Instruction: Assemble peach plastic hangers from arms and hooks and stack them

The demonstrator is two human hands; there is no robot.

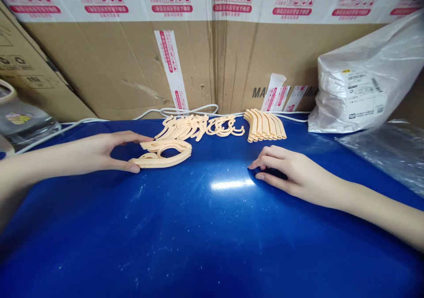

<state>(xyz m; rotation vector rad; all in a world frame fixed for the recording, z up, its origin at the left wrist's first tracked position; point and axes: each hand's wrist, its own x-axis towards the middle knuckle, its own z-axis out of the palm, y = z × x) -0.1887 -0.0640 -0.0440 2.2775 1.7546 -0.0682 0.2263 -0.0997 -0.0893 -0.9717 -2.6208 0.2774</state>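
Observation:
My left hand (pixel 112 154) pinches a small stack of peach plastic hook-shaped pieces (pixel 164 153) lying on the blue table (pixel 212 227), thumb at the near edge and fingers along the far edge. My right hand (pixel 288 172) rests on the table to the right, fingers loosely curled and apart, holding nothing. Behind them lies a spread heap of the same peach pieces (pixel 198 127), and to its right a neat row of curved peach strips (pixel 265 125) standing close together.
Taped cardboard boxes (pixel 205 50) form a wall along the back. White cables (pixel 99 120) run along the foot of the boxes. A white plastic bag with a label (pixel 364 81) and a clear bag (pixel 391 150) sit at the right. A clear container (pixel 20 117) stands at the far left.

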